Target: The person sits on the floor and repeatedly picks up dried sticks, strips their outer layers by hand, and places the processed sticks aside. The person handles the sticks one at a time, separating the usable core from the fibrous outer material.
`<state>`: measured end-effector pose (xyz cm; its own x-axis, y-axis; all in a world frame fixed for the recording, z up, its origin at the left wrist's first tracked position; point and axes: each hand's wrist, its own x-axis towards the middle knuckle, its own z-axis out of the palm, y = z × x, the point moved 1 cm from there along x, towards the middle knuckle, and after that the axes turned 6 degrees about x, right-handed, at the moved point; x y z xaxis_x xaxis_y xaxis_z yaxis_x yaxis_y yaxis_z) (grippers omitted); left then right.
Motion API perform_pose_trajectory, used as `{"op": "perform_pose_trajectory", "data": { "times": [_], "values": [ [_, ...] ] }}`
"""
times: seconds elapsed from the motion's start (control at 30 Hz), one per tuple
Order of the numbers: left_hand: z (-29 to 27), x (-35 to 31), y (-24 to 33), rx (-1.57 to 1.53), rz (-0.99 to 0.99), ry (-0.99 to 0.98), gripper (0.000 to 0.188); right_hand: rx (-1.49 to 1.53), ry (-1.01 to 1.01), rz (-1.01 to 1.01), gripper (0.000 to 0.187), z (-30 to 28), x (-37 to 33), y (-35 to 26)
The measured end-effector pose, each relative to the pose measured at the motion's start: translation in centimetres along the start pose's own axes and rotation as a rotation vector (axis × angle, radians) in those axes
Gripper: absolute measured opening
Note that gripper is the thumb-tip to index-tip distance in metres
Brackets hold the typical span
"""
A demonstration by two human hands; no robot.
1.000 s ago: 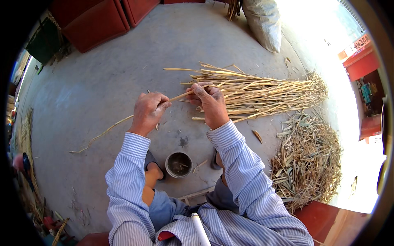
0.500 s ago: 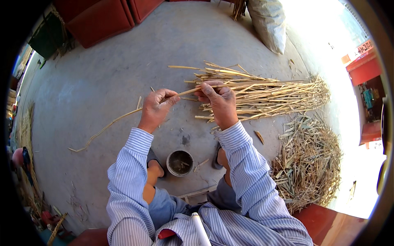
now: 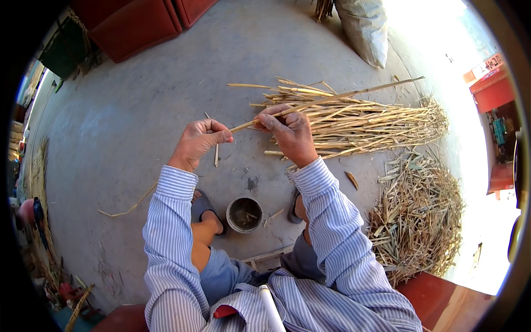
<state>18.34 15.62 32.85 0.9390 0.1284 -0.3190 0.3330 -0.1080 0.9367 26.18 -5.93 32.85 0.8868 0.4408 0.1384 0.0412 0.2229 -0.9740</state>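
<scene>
A long straw-coloured dry stalk (image 3: 354, 94) is stretched between my two hands, slanting up to the right above a bundle of similar stalks (image 3: 365, 130). Its left end sits pinched between the thumb and forefinger of my left hand (image 3: 196, 143). My right hand (image 3: 290, 134) grips it further along, fingers curled round it, beside the bundle's cut ends. A thin curved piece of stalk (image 3: 130, 209) shows left of my left sleeve, apart from the hand; part of it may be hidden behind that sleeve. Short stalk bits (image 3: 216, 155) lie on the floor below my left hand.
Between my sandalled feet stands a small round bucket (image 3: 244, 215) with dark contents. A heap of chopped straw and husks (image 3: 417, 221) lies at the right. Further off are red padded seats (image 3: 133, 30), a pale sack (image 3: 362, 30) and a green container (image 3: 63, 50).
The thin left length of the stalk has come away and is now apart from my left hand. The stalk's right end has risen clear of the bundle, and my left hand has shifted slightly left.
</scene>
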Motion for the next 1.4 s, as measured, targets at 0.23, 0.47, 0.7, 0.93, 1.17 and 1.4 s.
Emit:
{"op": "perform_pose_trajectory", "data": {
  "times": [0.23, 0.47, 0.7, 0.93, 1.17, 1.4],
  "values": [
    [0.3, -0.3, -0.2, 0.199, 0.175, 0.155, 0.021, 0.125, 0.068, 0.221, 0.015, 0.1, 0.1, -0.5],
    [0.5, 0.2, -1.1, 0.340, 0.262, 0.062, 0.020, 0.230, 0.107, 0.316, 0.016, -0.2, -0.2, -0.5],
    [0.7, -0.2, -1.4, 0.333, 0.247, 0.031, 0.022, 0.263, 0.101, 0.331, 0.015, -0.4, -0.2, -0.3],
    [-2.1, 0.3, -2.2, -0.051, 0.159, 0.267, 0.026, 0.225, 0.105, 0.341, 0.013, -0.8, -0.3, 0.1],
    [-4.1, 0.2, -2.1, 1.139, 0.554, 0.795, 0.027, 0.218, 0.071, 0.367, 0.013, -0.4, -0.1, -0.3],
    [2.1, 0.0, 0.7, 0.872, 0.672, 0.260, 0.018, 0.231, 0.054, 0.353, 0.015, 1.7, -0.3, 1.4]
  ]
}}
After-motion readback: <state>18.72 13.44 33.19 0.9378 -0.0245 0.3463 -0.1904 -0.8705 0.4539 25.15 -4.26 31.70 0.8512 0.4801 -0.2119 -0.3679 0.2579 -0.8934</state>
